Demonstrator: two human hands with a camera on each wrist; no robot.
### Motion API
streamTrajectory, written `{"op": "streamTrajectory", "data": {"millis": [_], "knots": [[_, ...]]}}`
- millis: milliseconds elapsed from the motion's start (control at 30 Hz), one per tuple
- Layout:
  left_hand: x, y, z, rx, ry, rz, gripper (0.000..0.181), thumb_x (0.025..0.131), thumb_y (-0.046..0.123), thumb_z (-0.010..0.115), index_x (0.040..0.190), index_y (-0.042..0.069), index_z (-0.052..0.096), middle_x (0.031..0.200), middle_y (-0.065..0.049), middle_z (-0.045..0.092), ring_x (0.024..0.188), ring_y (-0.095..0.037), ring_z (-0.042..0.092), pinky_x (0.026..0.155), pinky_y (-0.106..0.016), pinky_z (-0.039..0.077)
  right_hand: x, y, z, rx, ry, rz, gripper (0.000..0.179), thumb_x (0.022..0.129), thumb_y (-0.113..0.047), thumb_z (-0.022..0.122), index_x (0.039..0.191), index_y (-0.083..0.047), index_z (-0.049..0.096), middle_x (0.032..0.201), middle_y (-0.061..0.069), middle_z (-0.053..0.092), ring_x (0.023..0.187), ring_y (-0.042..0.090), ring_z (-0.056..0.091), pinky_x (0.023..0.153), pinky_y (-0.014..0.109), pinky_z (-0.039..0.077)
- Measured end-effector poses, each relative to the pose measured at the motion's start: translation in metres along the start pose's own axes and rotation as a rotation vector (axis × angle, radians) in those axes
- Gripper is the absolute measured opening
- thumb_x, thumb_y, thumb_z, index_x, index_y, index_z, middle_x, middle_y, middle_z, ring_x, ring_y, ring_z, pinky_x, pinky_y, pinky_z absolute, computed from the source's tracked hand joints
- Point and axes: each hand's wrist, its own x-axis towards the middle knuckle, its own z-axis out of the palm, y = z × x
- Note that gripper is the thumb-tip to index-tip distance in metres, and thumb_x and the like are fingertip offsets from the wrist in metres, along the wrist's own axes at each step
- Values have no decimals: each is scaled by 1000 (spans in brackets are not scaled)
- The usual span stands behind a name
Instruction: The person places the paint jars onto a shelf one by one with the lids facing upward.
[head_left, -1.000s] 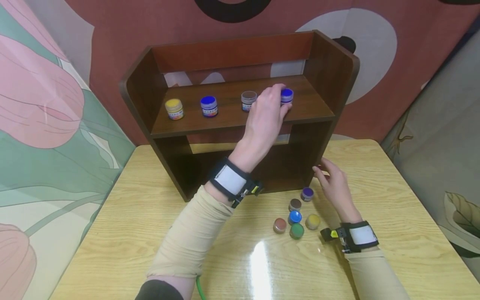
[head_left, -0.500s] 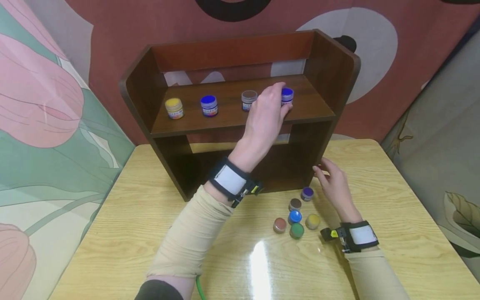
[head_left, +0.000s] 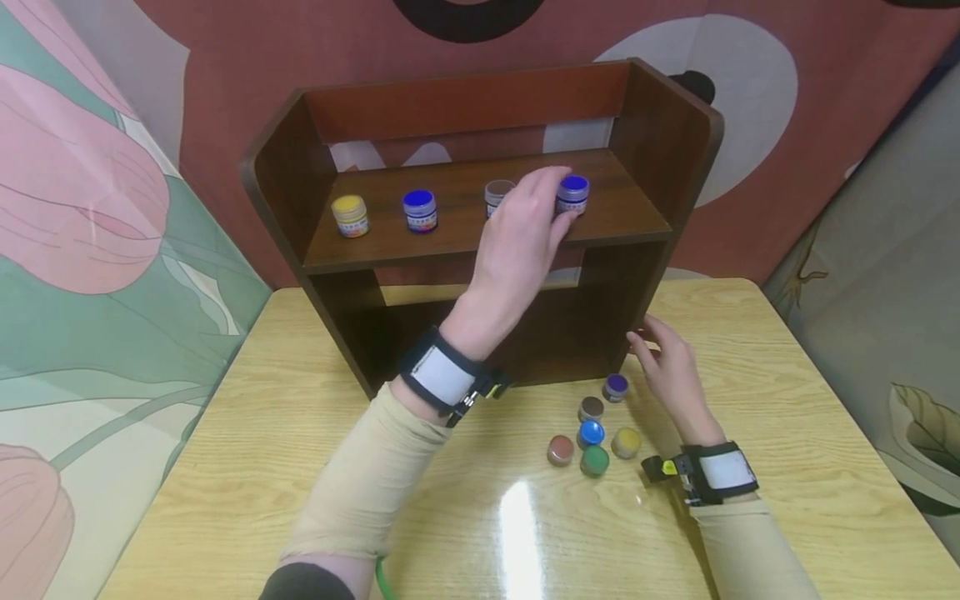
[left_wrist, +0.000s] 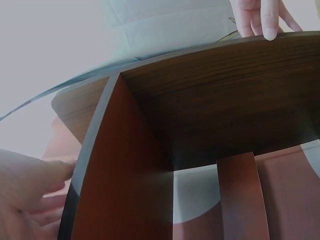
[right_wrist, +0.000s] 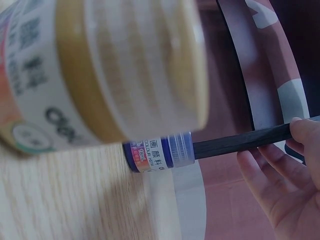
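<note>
A patterned backdrop rose beyond the fingers of both hands, and the table spread beneath them. The dark wooden shelf stood on it; the right hand gripped its side edge, thumb and fingers on either face. The left hand's thumb and fingers parted around the near-left side of a blue-lidded jar; whether they pinched it I couldn't tell. Left of those fingers stood a brown-lidded jar, partly hidden, another blue jar and a yellow jar. Six jars clustered below them, nearer than the right fingers.
</note>
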Motion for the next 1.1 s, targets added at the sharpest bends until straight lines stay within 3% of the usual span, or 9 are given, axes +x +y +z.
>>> {"op": "streamTrajectory", "data": {"millis": [133,333,467,667,833,1100], "knots": [[-11,-5,-6,17,84,61,42,96,29,66,133,11,59,134,-5,66,123,-17,64,103,-26,54,0,0,0,2,-1,1,37,104,-19,52,136,-2,56,130,23,63,113,39,65,86,47,57],[-31,-18,-18,42,279,171,31,97,25,66,123,9,67,120,-6,73,104,-19,71,84,-26,60,0,0,0,12,-2,-2,37,104,-19,52,136,-1,56,131,23,63,113,39,65,86,46,57],[-44,-32,-25,50,397,204,26,97,23,64,117,8,70,112,-8,75,93,-22,71,79,-28,60,1,-1,-1,18,3,-8,36,104,-18,52,135,0,56,129,24,63,112,39,66,85,44,57],[-65,-55,-33,88,510,186,25,92,21,70,112,6,71,109,-9,75,96,-26,70,82,-35,59,1,-1,-2,17,-2,-7,36,104,-19,52,135,-1,56,129,23,64,113,39,65,85,43,57],[-85,-76,-38,121,583,153,32,89,25,73,114,6,68,117,-12,71,103,-31,63,87,-40,52,2,1,-1,6,15,-16,36,103,-18,52,134,-1,57,128,23,65,110,38,66,83,39,59],[-110,-109,-43,111,687,34,41,87,25,73,122,6,61,128,-15,60,118,-33,49,102,-46,39,1,1,0,13,15,-13,36,103,-18,53,135,-1,57,129,24,64,111,38,67,83,40,58]]}}
